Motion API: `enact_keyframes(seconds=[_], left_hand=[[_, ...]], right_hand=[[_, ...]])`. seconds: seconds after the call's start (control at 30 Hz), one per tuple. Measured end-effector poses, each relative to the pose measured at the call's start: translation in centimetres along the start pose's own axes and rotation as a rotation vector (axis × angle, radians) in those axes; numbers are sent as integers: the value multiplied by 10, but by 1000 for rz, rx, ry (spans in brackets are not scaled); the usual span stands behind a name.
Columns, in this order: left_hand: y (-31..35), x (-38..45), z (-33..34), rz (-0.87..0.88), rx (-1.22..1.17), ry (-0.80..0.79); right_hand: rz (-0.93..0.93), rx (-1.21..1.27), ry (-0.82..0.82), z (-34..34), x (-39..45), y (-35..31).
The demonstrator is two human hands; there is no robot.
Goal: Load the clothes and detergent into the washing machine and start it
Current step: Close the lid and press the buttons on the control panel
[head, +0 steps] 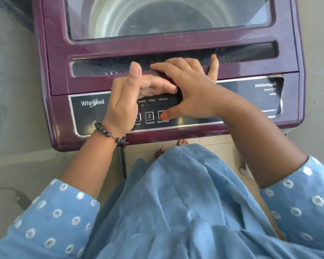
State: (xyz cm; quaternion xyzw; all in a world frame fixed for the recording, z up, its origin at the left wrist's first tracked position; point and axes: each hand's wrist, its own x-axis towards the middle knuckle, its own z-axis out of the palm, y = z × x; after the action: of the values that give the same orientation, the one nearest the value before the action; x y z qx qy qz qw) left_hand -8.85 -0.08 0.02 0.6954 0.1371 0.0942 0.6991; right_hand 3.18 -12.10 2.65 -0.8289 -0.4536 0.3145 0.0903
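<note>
Thumb first: the right hand (191, 90) at frame centre has its fingers spread and straight, holding nothing, and its orange-nailed thumb tip lies on the Start/Pause button (161, 115). Whether it presses or only touches, I cannot tell. The index finger reaches up onto the dark recessed handle (247, 50) of the lid (168, 17). Just left of it, the left hand (127, 98) stands edge-on over the control panel (86, 113), fingers straight and together, thumb raised, gripping nothing; it covers most of the Power button (137, 118), while the Program button (149, 116) sits bare between the two hands.

This looks like the last step, starting the machine: the lid is down on the purple washing machine (52, 71) filling the upper frame, and a small green light (142, 105) glows under "Speedy". Through the glass I see the pale drum (no clothes or detergent can be made out, the glare is too heavy). The next move, I judge, calls for one firm press of the thumb, then lifting both hands clear.

Nothing blocks the button. A beaded bracelet (108, 132) rings the left wrist, and blue dotted sleeves (51, 217) fill the lower frame.
</note>
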Motion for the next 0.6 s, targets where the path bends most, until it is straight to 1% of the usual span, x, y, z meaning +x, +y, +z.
enact_keyframes(seconds=[0.27,0.4,0.6], left_hand=[[-2,-4,0,31,-4,48],[-6,-4,-2,43,-9,47],[-9,-4,-8,38,-14,50]], right_hand=[[72,48,22,0,3,-11],[90,63,26,1,6,-14],[55,25,40,6,8,-15]])
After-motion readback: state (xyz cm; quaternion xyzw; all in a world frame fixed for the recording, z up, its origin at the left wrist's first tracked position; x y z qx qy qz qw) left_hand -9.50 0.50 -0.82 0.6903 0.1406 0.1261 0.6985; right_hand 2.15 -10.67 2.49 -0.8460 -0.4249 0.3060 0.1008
